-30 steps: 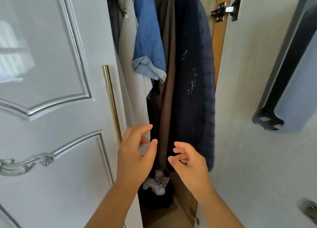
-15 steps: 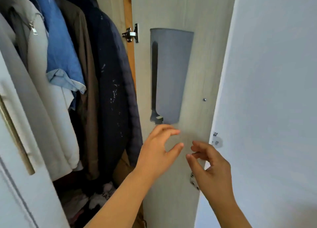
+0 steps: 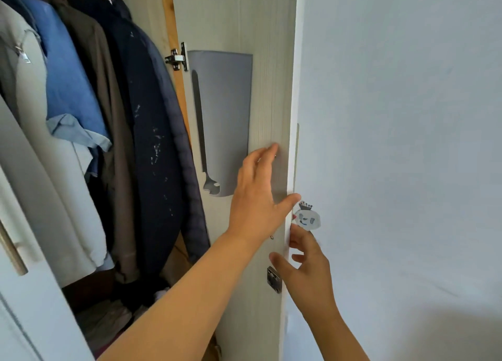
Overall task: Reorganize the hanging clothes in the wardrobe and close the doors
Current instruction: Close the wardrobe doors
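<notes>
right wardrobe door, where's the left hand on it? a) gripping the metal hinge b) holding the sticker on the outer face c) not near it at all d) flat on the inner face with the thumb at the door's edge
d: the left hand lies with straight fingers on the inner face of the right wardrobe door, thumb reaching the door's edge, well below the hinge.

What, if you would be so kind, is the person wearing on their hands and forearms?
Nothing that shows: the left hand and the right hand are bare, with no gloves, rings, watch or bracelets. Both forearms are uncovered down to the bottom edge of the picture, so no sleeve is in view.
</notes>
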Action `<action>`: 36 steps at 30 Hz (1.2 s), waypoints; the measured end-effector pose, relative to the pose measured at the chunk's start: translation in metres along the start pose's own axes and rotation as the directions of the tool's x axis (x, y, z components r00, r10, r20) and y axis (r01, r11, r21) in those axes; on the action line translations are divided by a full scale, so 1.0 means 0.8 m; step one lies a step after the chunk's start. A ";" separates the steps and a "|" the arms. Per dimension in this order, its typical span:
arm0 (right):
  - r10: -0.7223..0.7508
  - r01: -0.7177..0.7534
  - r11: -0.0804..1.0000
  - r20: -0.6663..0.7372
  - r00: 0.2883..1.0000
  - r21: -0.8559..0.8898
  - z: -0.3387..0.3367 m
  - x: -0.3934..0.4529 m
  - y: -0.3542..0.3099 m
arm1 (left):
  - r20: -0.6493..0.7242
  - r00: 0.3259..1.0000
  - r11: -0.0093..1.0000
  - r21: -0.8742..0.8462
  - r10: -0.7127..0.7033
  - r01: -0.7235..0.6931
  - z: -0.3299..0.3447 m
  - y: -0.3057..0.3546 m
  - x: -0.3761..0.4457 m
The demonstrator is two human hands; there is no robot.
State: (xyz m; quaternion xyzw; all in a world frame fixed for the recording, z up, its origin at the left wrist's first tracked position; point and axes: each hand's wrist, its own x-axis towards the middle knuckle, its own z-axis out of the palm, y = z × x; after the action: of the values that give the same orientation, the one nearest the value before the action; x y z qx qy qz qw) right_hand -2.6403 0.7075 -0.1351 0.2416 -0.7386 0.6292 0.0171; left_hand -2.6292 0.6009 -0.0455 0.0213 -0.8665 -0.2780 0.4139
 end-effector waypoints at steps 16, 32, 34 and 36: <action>-0.121 0.119 0.993 0.161 0.980 0.021 0.090 -0.053 -0.028 | -0.338 0.923 0.983 -0.036 -0.183 0.182 -0.130 -0.036 -0.081; -0.163 0.101 0.983 0.474 0.865 0.153 0.274 -0.047 -0.087 | -0.453 0.793 0.907 -0.099 -0.408 0.410 -0.279 -0.153 -0.106; -0.152 0.088 0.985 0.504 0.850 0.150 0.302 -0.042 -0.093 | -0.473 0.780 0.902 -0.084 -0.410 0.423 -0.298 -0.173 -0.110; -0.143 0.077 0.986 0.517 0.844 0.147 0.330 -0.037 -0.101 | -0.483 0.777 0.899 -0.052 -0.404 0.435 -0.317 -0.190 -0.118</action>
State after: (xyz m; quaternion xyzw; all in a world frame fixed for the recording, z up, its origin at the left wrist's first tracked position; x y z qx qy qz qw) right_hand -2.5097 0.4625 -0.1255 0.4470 -0.6607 0.5803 -0.1642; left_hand -2.4118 0.3799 -0.0607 0.2952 -0.7171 -0.3218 0.5432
